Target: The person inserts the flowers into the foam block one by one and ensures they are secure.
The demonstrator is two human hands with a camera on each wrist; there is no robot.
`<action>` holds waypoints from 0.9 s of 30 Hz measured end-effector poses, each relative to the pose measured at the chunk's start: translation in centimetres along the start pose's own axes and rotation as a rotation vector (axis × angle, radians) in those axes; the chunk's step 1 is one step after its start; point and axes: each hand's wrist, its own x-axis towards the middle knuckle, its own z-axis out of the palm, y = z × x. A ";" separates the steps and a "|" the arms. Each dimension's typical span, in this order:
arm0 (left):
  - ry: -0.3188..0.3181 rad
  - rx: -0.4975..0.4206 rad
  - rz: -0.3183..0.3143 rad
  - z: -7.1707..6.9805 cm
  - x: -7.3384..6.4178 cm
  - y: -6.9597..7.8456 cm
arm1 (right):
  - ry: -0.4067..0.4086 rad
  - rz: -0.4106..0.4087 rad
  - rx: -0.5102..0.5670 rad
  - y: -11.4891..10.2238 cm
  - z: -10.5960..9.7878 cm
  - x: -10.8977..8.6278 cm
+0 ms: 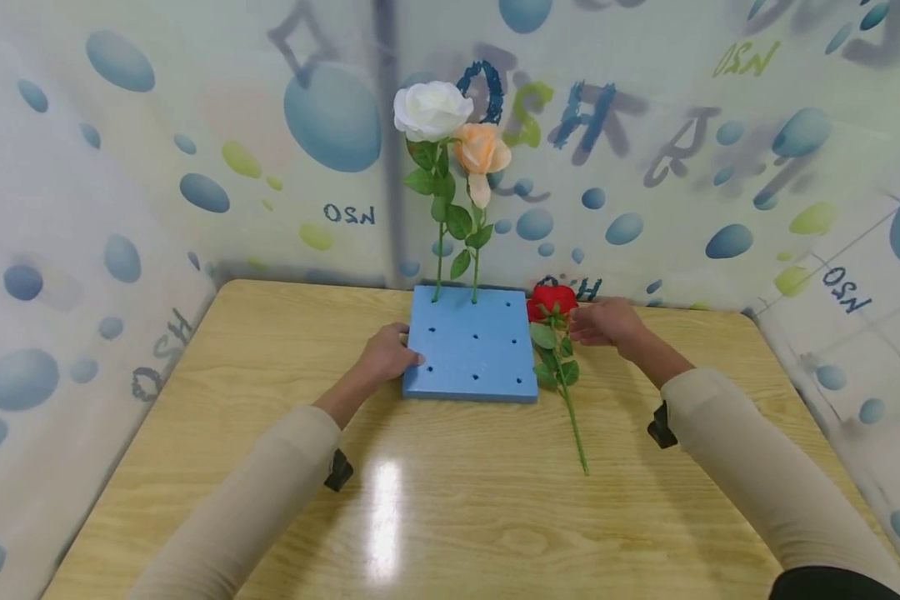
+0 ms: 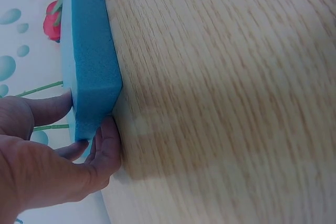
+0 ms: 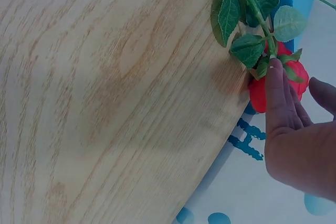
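Observation:
A blue foam block (image 1: pixel 453 353) with several small holes lies on the table. My left hand (image 1: pixel 388 352) grips its left edge; in the left wrist view the thumb is on the top face and the fingers (image 2: pixel 107 148) are at the side and lower edge. A white rose (image 1: pixel 433 111) and a peach rose (image 1: pixel 482 150) stand upright in holes along the block's far edge. Right of the block lies a red rose (image 1: pixel 553 297), stem toward me. My right hand (image 1: pixel 606 322) is at its bloom, fingers extended and thumb apart; whether the fingertips touch it is unclear.
The wooden table (image 1: pixel 270 375) ends at a patterned cloth backdrop (image 1: pixel 270 208), which also rises on both sides. Bare wood shows left of the block and in front of it. The red rose's leaves (image 3: pixel 228 11) lie close along the block's right side.

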 end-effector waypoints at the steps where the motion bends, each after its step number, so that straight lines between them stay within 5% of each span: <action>1: -0.001 0.002 0.002 0.0 0.0 0.0 | -0.005 0.005 -0.005 0.0 0.0 0.0; 27: -0.010 -0.011 0.008 -0.1 0.0 0.0 | -0.105 0.100 -0.111 1.0 1.4 0.4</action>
